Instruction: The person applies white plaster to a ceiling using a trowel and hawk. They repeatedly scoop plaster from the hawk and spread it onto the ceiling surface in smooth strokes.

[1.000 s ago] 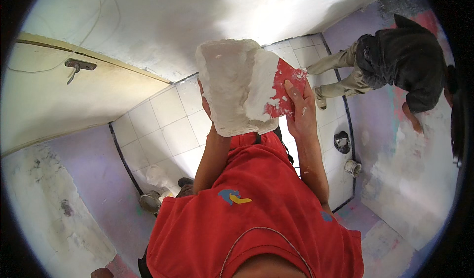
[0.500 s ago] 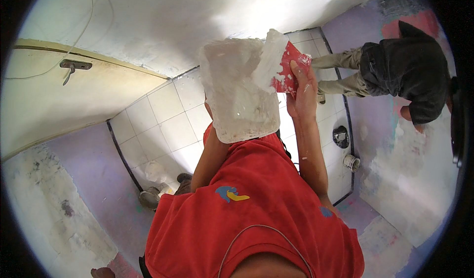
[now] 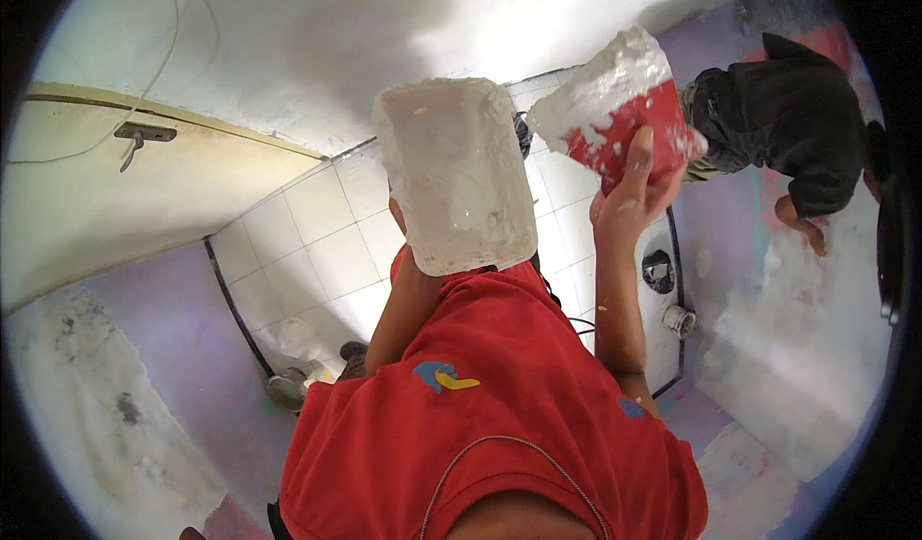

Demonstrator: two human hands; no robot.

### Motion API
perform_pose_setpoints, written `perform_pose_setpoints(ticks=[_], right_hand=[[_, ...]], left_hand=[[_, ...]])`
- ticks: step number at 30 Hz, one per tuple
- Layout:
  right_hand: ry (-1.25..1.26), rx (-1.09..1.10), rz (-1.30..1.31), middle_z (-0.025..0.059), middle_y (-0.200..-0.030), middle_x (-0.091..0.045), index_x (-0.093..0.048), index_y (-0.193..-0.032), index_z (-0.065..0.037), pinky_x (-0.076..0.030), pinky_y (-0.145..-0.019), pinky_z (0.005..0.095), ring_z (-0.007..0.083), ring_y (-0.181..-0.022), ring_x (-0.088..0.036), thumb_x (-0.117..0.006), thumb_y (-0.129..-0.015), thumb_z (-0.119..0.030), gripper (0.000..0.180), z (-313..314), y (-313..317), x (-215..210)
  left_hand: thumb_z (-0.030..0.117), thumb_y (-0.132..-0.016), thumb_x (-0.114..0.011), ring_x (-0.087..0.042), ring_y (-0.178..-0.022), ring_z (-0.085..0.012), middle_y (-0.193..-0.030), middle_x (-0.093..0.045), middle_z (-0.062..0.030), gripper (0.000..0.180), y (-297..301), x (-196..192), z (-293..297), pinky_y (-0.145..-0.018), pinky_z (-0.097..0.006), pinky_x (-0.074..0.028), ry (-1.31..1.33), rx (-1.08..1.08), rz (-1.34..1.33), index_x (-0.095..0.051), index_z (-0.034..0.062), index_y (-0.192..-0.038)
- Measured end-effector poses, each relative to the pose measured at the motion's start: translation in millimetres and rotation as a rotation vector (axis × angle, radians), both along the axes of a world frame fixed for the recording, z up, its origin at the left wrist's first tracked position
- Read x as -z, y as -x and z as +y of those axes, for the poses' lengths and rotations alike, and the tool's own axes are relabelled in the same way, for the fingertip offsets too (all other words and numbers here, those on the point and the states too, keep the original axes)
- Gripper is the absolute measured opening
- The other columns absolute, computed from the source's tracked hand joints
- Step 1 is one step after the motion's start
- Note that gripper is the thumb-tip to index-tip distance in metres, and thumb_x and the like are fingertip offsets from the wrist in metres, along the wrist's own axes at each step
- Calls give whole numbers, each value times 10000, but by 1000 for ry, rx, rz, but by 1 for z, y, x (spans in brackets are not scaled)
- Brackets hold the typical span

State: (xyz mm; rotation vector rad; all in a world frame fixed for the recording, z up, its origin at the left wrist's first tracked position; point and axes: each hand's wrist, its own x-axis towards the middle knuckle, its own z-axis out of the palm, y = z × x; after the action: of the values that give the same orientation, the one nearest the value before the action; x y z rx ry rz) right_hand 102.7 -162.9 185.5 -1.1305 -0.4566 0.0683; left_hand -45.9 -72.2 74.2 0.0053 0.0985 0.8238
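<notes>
Raised in front of my chest is a pale, putty-smeared rectangular tub [image 3: 456, 170], which my left hand [image 3: 397, 216] supports from its left side. Most of that hand is hidden behind the tub. My right hand [image 3: 632, 194] grips a red putty scraper [image 3: 661, 113], the thumb lying along its face. Thick white putty [image 3: 615, 72] coats the scraper's far edge, and spots of it cling near the fingers. The scraper is held apart from the tub, to its right.
A white wall [image 3: 317, 22] rises ahead, with a door [image 3: 86, 175] and metal handle at left. Another person [image 3: 797, 118] bends by the right wall. A small bucket [image 3: 680, 321] and a dark round container [image 3: 659, 271] stand on the tiled floor [image 3: 317, 223].
My right hand has moved the scraper off the tub, to the right and upward, and turned it. The tub has shifted slightly left. The other person's arm has moved.
</notes>
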Motion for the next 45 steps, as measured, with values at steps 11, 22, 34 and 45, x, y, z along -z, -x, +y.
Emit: perform_pose_setpoints(ticks=[11,22,34,45], right_hand=[[347,-63,-1022,111,-754,-653,-594,-992,17,-556,-556,338,254,-630,-663,-574,-850,-104,188,3,-5,5],[325,-274,-1272,101,-721,-629,-633,-875,16,-565,-605,329,247,-650,-655,-648,-668,-82,229,28,1,-11],[221,-294,-1192,130,-728,-637,-592,-906,43,-557,-563,354,283,-619,-653,-595,-809,-113,184,36,3,-7],[331,-167,-1226,114,-665,-619,-593,-925,41,-549,-503,343,264,-569,-653,-586,-842,-119,180,42,-1,-7]], left_hand=[[397,-960,-347,-609,-997,-250,-1144,-590,-89,443,-8,3,5,-844,-402,-528,17,-119,69,-484,98,-1256],[446,-971,-317,-608,-971,-229,-1140,-578,-66,483,1,-7,11,-810,-383,-533,35,-221,111,-467,97,-1270],[462,-957,-366,-581,-1022,-230,-1184,-555,-72,500,7,-30,12,-854,-385,-508,116,-212,142,-442,106,-1300],[440,-978,-336,-583,-1006,-195,-1142,-559,-65,453,-1,-30,22,-846,-353,-510,-22,-283,294,-450,95,-1249]])
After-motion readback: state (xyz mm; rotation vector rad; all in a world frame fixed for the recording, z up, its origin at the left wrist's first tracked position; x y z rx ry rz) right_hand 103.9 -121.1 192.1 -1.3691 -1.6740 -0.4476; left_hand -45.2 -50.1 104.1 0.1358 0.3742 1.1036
